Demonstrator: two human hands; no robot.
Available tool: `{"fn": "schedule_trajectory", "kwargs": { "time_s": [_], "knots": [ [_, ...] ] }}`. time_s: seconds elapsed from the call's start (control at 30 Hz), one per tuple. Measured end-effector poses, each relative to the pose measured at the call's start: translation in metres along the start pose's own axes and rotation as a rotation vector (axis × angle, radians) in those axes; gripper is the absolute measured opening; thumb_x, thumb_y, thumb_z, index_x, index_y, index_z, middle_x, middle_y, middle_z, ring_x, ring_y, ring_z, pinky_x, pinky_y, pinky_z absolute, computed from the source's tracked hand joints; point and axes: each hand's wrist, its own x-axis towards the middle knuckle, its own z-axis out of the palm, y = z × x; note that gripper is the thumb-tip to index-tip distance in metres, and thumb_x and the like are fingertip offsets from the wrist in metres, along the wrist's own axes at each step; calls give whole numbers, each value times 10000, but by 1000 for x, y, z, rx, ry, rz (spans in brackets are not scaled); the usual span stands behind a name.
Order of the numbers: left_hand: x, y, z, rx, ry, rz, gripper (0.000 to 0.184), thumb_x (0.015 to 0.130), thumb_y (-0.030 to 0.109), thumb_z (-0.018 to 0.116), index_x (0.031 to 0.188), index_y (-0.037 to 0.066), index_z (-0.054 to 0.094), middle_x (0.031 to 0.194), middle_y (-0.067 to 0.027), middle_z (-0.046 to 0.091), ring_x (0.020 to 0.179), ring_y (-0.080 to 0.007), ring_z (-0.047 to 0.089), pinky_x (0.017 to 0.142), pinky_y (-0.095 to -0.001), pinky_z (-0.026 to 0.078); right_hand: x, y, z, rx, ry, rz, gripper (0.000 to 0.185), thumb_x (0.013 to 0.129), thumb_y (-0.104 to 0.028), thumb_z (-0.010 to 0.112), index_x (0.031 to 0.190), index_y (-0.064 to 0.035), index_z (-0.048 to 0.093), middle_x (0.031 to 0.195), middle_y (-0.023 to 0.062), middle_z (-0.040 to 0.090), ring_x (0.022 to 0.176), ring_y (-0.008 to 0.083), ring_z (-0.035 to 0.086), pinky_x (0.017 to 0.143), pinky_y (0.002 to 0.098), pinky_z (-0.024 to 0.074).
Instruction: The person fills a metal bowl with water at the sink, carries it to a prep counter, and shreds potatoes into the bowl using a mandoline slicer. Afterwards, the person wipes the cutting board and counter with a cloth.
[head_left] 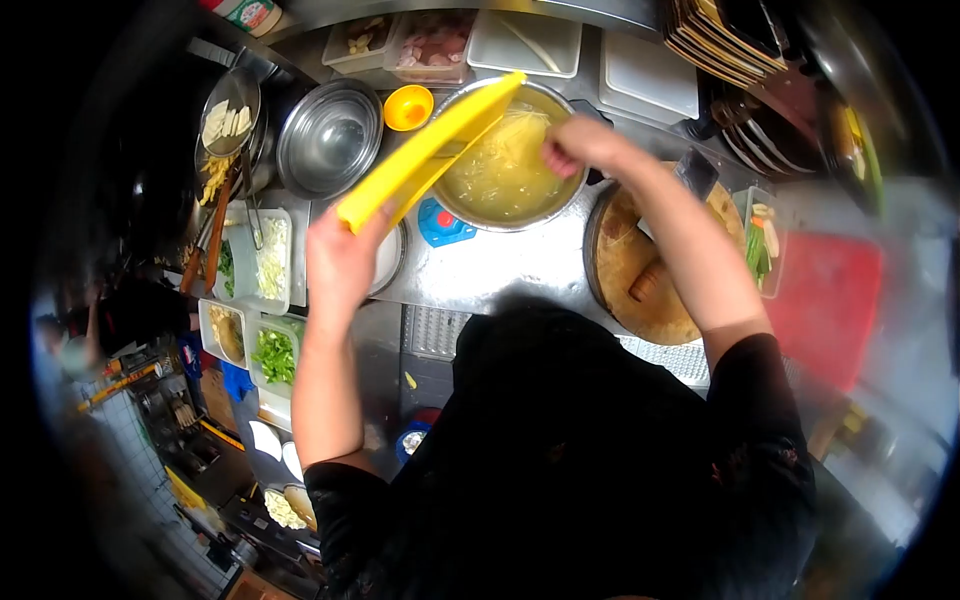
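My left hand (345,250) grips the lower end of a long yellow object (425,155), held tilted with its upper end over a metal bowl (500,222). In that bowl, pale thin strips (520,130) lie in yellowish liquid (490,185). My right hand (572,147) is at the bowl's right side, above the liquid, with its fingers curled together; whatever they hold, if anything, is too small to make out. Just below the bowl sits a blue device (443,222) with a red spot.
Left of the bowl are an orange bowl (408,108) and an empty steel bowl (330,140). A round wooden board (625,270) is at the right, beyond it a red board (825,305). Tubs of chopped greens (273,357) stand left; trays (525,45) line the back.
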Motion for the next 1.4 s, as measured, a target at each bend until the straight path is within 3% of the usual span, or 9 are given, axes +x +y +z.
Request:
{"fn": "schedule_trajectory", "kwargs": {
  "time_s": [0.07, 0.2, 0.53, 0.63, 0.7, 0.83, 0.97, 1.1, 1.4],
  "knots": [
    [11, 8, 0, -291, 67, -43, 257, 974, 130, 670, 1160, -45, 695, 1069, -108, 734, 919, -137, 685, 800, -276, 538, 17, 25, 31, 61, -77, 127, 362, 998, -190, 435, 951, 51, 701, 906, 148, 708, 782, 235, 709, 732, 327, 607],
    [43, 5, 3, -751, 79, -89, 294, 947, 94, 667, 1185, -78, 662, 1075, -121, 723, 916, -183, 692, 834, -282, 537, 71, 66, 77, 325, -208, 248, 352, 930, -241, 514, 986, 54, 698, 956, 185, 706, 844, 273, 712, 789, 369, 605],
    [52, 15, -2, -734, 151, -132, 330, 906, 130, 678, 1157, -79, 622, 1071, -195, 714, 923, -241, 724, 810, -299, 590, 131, 113, 109, 543, 20, 307, 312, 927, -218, 512, 980, 48, 664, 906, 225, 692, 727, 314, 689, 660, 418, 593],
    [55, 11, -2, -759, 161, -135, 329, 905, 136, 676, 1152, -75, 625, 1067, -195, 714, 918, -239, 723, 805, -302, 592, 160, 131, 113, 327, -19, 323, 297, 923, -218, 521, 982, 34, 667, 891, 222, 689, 726, 313, 688, 671, 421, 592],
    [56, 14, -2, -762, 154, -148, 325, 907, 137, 671, 1148, -76, 624, 1056, -188, 715, 907, -238, 721, 803, -306, 590, 146, 128, 111, 544, -51, 285, 283, 958, -207, 501, 960, 40, 638, 879, 198, 677, 753, 311, 690, 688, 421, 598],
    [57, 12, -3, -820, 136, -178, 278, 927, 105, 636, 1119, -95, 650, 1030, -155, 724, 884, -216, 712, 811, -300, 558, 115, 88, 81, 1137, -244, 389, 304, 986, -183, 471, 1004, 69, 640, 947, 213, 695, 860, 318, 709, 786, 413, 606],
    [60, 9, 5, -881, 100, -141, 251, 917, 118, 653, 1057, -90, 656, 982, -147, 718, 847, -214, 707, 774, -302, 554, 11, -42, 37, 888, -236, 55, 385, 1031, -194, 435, 1120, 137, 612, 1088, 278, 691, 1053, 349, 698, 950, 450, 583],
    [67, 9, 18, -821, 97, -135, 263, 937, 145, 641, 1076, -79, 642, 980, -136, 712, 851, -204, 695, 769, -301, 552, -48, -138, 38, 614, -198, -150, 513, 1061, -311, 451, 1250, 159, 530, 1209, 317, 640, 1113, 368, 676, 1015, 425, 545],
    [55, 46, 30, -871, 22, -122, 288, 942, 167, 643, 1077, -88, 642, 985, -137, 704, 856, -203, 682, 763, -302, 532, -90, -201, 60, 326, -137, -239, 886, 1032, -540, 471, 1485, 194, 267, 1445, 393, 419, 1365, 403, 478, 1160, 442, 390]
  ]
}}
